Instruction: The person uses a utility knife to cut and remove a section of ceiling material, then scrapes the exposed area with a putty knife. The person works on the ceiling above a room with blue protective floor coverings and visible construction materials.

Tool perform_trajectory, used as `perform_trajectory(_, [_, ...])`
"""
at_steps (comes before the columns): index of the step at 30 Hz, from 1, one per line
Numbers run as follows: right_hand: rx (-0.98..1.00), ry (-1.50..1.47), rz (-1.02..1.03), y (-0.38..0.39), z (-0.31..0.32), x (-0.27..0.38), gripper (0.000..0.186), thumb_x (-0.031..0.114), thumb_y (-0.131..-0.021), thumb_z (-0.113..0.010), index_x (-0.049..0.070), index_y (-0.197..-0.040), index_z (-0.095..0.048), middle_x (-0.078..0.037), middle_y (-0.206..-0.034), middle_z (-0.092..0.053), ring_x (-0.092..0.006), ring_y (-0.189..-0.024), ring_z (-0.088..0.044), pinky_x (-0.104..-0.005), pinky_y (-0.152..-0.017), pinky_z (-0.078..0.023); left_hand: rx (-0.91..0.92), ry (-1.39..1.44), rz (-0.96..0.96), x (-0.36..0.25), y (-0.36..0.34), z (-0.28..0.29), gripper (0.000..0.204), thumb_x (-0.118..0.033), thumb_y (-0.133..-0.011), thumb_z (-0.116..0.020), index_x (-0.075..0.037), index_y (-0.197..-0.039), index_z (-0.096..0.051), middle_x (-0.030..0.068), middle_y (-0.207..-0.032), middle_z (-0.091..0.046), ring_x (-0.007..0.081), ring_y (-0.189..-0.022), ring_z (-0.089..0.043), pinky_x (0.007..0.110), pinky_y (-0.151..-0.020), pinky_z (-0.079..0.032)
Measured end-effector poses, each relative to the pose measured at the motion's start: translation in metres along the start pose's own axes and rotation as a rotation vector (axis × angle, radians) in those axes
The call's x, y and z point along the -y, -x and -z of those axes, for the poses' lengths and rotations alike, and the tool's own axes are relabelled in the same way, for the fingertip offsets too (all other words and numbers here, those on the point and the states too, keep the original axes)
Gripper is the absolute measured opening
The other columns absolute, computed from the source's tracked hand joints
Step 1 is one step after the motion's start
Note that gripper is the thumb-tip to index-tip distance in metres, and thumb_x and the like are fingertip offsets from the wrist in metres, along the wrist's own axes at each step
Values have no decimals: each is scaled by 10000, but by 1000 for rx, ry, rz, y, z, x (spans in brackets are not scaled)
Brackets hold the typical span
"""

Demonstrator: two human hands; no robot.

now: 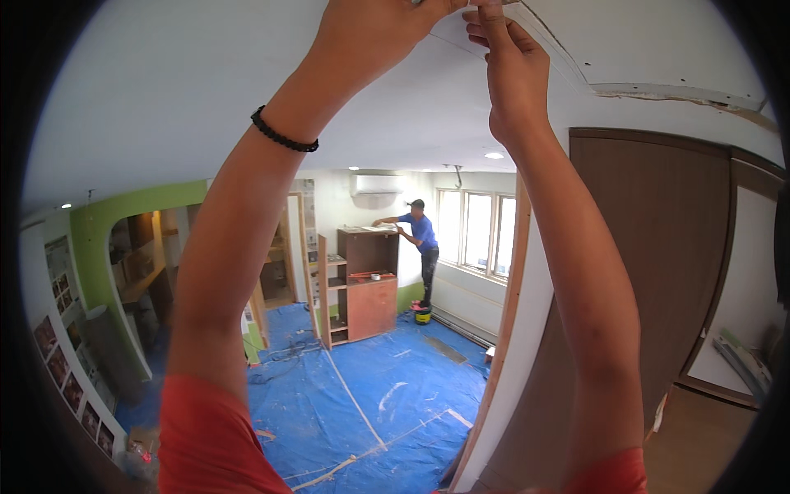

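Both my arms reach straight up to the white ceiling (164, 90). My left hand (370, 33), with a black bead bracelet (284, 133) on its wrist, has its fingers pinched together against the ceiling at the top edge of the view. My right hand (512, 66) is beside it, fingers closed and touching the ceiling next to a cracked seam (568, 62). What the fingers hold, if anything, is hidden by the top edge.
A blue tarp (370, 403) covers the floor. A person in a blue shirt (421, 247) works at a brown wooden cabinet (366, 284) by the windows (477, 230). A brown door (658, 272) stands at right, a green arch (107, 222) at left.
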State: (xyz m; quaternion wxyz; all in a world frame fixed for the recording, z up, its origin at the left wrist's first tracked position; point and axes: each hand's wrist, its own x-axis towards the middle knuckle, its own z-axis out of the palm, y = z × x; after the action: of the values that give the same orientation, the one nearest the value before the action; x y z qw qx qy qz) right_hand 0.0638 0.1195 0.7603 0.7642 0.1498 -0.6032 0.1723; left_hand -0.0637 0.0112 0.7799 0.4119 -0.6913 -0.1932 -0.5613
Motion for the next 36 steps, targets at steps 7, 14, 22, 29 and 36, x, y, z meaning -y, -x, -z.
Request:
perform_trajectory(7, [-81, -4, -1, -1, -1, -2, 551, 526, -957, -720, -20, -886, -719, -59, -858, -656, -141, -876, -559, -274, -873, -416, -87, 174, -386, 13, -1, -15, 224, -108, -951, -757, 78, -1075, -746, 103, -874, -775, 70, -723, -634, 226, -613, -497])
perform_trajectory(14, [-136, -104, 5, 0, -6, -2, 527, 490, -926, -772, -21, -808, -725, -79, -812, -675, -146, -825, -570, -277, -837, -428, -138, 190, -501, 14, -5, -27, 190, -64, -964, -723, 81, -1084, -737, 99, -854, -765, 76, -749, -639, 241, -629, -511])
perform_trajectory(22, [-98, -126, 14, -3, 0, -3, 428, 378, -905, -824, 17, -743, -661, -28, -748, -625, -110, -756, -532, -255, -746, -414, -93, -57, -322, -11, -9, -19, 145, -43, -949, -703, 75, -1028, -731, 131, -699, -693, 68, -619, -526, 262, -557, -451])
perform_trajectory(29, [4, 43, 51, -6, 18, -20, 304, 282, -909, -819, 13, -954, -683, -64, -967, -690, -139, -940, -618, -263, -863, -457, -87, -9, -425, -24, -13, -22, 44, 2, -899, -702, 21, -934, -721, 138, -692, -678, 116, -589, -585, 280, -545, -456])
perform_trajectory(36, [50, -224, 360, -11, 21, -44, 299, 240, -922, -811, 11, -803, -660, -48, -784, -651, -128, -816, -596, -258, -788, -468, 1, -469, -677, -24, -26, -16, 142, 9, -760, -752, -29, -841, -641, 118, -839, -712, 279, -725, -704, 332, -596, -522])
